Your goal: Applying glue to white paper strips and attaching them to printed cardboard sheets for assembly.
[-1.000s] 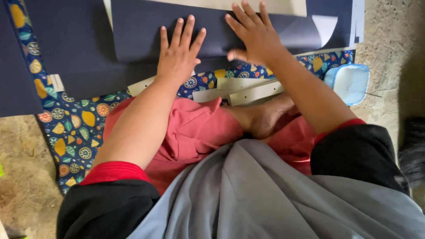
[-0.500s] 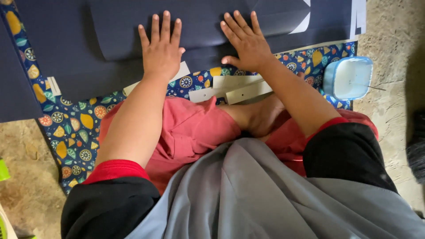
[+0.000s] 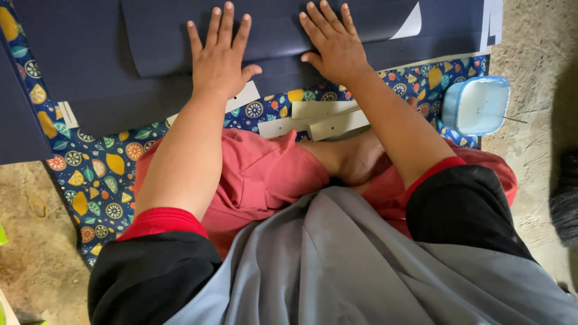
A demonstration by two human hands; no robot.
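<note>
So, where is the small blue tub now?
The blue tub sits on the person's right, at the patterned mat's edge, beside the right forearm.

Patterned mat: dark blue, printed with citrus slices and leaves, spread on the floor. Cream card strips: several, overlapping, lying on the mat. Small white card piece: at the mat's left part. Light blue container: rectangular, holding white liquid, a thin stick resting in it. Floor: rough, sandy-coloured concrete.
</note>
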